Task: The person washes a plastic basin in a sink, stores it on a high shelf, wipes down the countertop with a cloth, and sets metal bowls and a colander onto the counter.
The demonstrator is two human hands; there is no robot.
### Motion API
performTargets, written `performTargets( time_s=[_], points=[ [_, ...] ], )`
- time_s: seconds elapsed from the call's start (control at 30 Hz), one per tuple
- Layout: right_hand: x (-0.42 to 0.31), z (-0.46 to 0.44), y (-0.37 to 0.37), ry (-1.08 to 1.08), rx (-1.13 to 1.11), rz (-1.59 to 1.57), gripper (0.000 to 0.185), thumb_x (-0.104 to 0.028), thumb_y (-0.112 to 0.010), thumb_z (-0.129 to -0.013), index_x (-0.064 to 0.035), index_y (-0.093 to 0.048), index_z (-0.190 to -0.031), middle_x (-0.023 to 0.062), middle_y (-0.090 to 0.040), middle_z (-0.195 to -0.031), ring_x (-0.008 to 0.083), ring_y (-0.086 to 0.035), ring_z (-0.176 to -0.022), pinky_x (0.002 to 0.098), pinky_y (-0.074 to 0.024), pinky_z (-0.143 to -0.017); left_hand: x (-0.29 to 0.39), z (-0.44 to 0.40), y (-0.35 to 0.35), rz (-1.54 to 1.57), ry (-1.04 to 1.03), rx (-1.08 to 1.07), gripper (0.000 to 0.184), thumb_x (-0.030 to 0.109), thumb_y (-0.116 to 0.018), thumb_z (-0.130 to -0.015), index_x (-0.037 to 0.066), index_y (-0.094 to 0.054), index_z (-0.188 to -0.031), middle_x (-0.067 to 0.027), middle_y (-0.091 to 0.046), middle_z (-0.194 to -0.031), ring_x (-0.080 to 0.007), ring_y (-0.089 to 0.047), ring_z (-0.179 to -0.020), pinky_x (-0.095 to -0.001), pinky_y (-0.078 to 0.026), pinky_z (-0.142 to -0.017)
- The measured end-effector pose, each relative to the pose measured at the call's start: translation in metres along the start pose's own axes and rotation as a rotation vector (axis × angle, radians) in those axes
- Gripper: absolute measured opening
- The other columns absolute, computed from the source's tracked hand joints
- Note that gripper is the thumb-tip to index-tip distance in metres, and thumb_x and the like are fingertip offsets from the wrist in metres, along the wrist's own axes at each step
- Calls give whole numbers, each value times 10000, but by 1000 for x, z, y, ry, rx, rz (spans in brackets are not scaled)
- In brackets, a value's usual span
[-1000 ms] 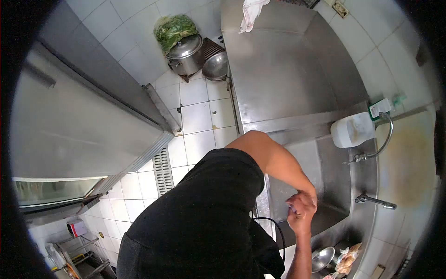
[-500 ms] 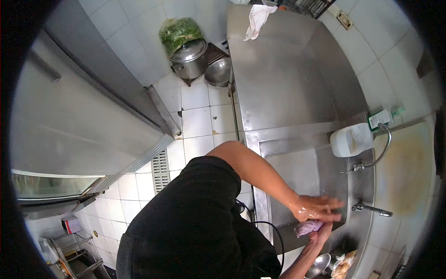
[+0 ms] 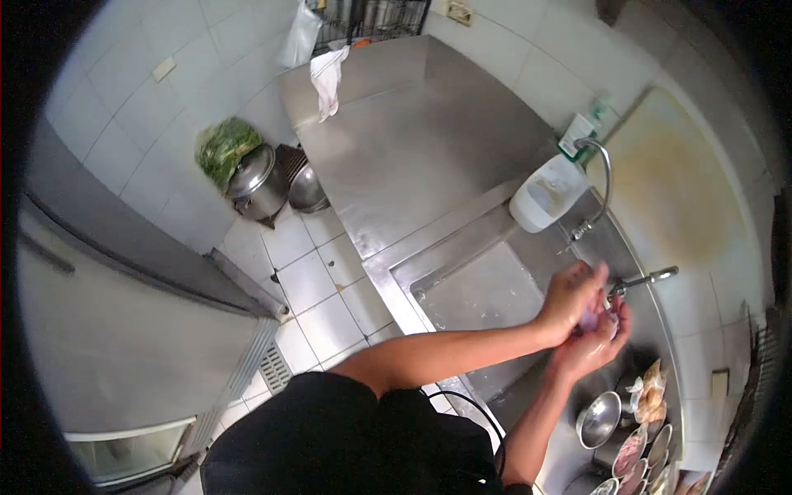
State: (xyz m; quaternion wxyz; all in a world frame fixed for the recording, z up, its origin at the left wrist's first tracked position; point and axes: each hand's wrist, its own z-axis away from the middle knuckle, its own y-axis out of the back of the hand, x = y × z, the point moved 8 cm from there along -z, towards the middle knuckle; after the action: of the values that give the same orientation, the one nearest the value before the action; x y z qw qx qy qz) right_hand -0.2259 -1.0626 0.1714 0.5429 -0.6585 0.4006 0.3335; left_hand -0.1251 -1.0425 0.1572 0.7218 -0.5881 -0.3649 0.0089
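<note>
My left hand (image 3: 571, 304), the upper one in the head view, is curled and partly blurred by motion. Directly beside it, my right hand (image 3: 590, 351) is cupped with its fingers bent upward. Between the two hands a crumpled, light purple cloth-like bundle (image 3: 588, 321) shows, mostly hidden by the fingers; both hands close around it. They are over the right side of the steel sink (image 3: 487, 289), close to the lower tap (image 3: 656, 278). Whether water runs from this tap is hidden by the hands.
A second, curved tap (image 3: 606, 181) rises beside a white plastic container (image 3: 540, 198) and a bottle (image 3: 577, 134). A metal bowl (image 3: 599, 419) and several food-filled containers stand at lower right. Beyond the steel counter (image 3: 412, 148), a lidded pot (image 3: 257, 186) is on the floor.
The view has turned, and both hands have moved toward the lower tap. My left hand, spread above the purple bundle before, is now curled against it.
</note>
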Motion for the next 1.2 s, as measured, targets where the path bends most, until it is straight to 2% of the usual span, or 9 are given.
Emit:
performTargets(
  time_s=[0.1,0.27,0.43,0.57,0.7,0.73,0.87,1.13,1.2],
  points=[
    [-56,33,-27,714,-62,549,161,89,-468,-758,42,-592,-849,149,-608,-952,263,-592,-867,375,-481,-844,-48,-18,12,224,368,-35,399,407,-582,-910,140,-450,-645,15,-449,-599,-117,-414,-535,-291,-359,-486],
    [-19,64,-19,1011,-564,897,120,31,-588,-573,-44,-548,-658,107,-570,-748,296,-557,-693,395,-450,-630,-118,-4,71,189,731,-488,357,352,-544,-936,132,-502,-658,21,-495,-609,-87,-491,-597,-271,-393,-543],
    [24,89,9,831,-890,990,125,-15,-599,-539,-61,-515,-619,92,-560,-723,327,-537,-697,427,-431,-615,-194,26,171,-29,501,-252,212,239,-524,-888,159,-541,-692,3,-546,-692,-114,-535,-681,-289,-455,-634],
    [66,50,44,544,-811,884,207,-4,-632,-659,-34,-565,-853,127,-565,-865,322,-559,-754,422,-457,-687,-223,10,200,105,724,-76,117,206,-515,-878,145,-561,-789,-23,-570,-798,-160,-564,-729,-288,-486,-698],
    [72,17,33,244,-644,706,575,-79,-658,-812,16,-394,-1314,162,-520,-1079,239,-565,-840,344,-478,-740,-97,-2,178,92,528,381,273,352,-523,-931,90,-581,-978,-47,-625,-917,-199,-613,-898,-422,-513,-787],
    [71,35,14,-296,-648,442,632,-35,-643,-815,10,-342,-1370,139,-518,-1079,187,-561,-760,296,-480,-647,-59,-4,174,63,466,370,279,356,-527,-930,89,-583,-984,-55,-620,-943,-211,-610,-904,-436,-515,-786],
    [112,47,-51,-228,-794,644,418,-31,-559,-877,9,-484,-1287,78,-564,-817,95,-511,-556,259,-418,-479,82,5,188,-63,287,277,275,347,-552,-918,88,-586,-1002,-68,-609,-1003,-223,-604,-949,-437,-512,-836],
    [115,125,-297,333,-1058,797,295,-199,-521,-931,51,-626,-1047,106,-634,-829,160,-578,-756,310,-469,-720,327,50,274,-214,-14,-56,430,-24,-568,-744,38,-534,-1168,-94,-548,-1227,-231,-526,-1156,-435,-446,-976],
    [128,140,-342,-17,-1038,549,294,-218,-518,-943,40,-636,-1021,74,-620,-811,136,-574,-747,295,-468,-706,377,67,282,-611,-77,-110,536,-29,-591,-732,42,-487,-1253,-89,-503,-1298,-224,-469,-1223,-421,-420,-996]
  ],
)
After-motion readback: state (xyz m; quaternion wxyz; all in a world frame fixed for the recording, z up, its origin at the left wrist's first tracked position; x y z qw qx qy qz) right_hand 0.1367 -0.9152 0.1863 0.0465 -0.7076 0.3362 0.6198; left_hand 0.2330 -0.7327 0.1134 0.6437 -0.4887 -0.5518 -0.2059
